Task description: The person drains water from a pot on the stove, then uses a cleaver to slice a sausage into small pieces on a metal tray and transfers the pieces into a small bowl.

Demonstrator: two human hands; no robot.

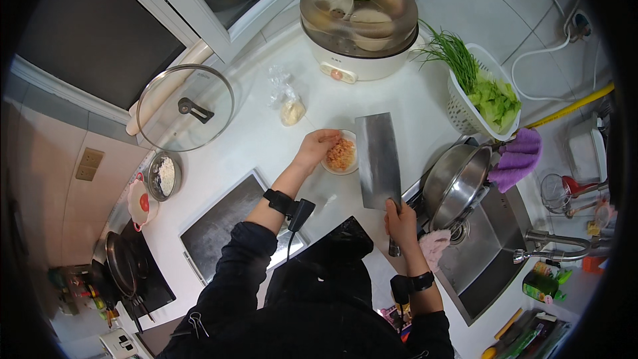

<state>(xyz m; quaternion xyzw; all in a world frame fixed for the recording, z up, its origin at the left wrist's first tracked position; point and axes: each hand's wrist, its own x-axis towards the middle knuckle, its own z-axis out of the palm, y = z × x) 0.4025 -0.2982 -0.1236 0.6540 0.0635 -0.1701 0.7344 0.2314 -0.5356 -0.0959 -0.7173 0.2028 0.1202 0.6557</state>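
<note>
My right hand (402, 224) grips the handle of a broad steel cleaver (379, 159), its blade held up in front of me over the white countertop. Just left of the blade is a small white dish (344, 172) with finely chopped orange-pink food (341, 154) in it. My left hand (318, 148) reaches to the upper left of this dish, fingertips over its rim. Whether those fingers grip the dish or only touch it or the food, I cannot tell. Beyond my left hand lies a pale lump, dough-like, in a clear plastic bag (292, 111).
An electric steamer (339, 65) stands at the back. Right of it are a white basket (456, 102) of greens, a steel pan (456, 184) and the sink (498, 239). On the left are a glass lid (164, 109), a steel bowl (177, 184) of white powder and a stainless board (224, 219).
</note>
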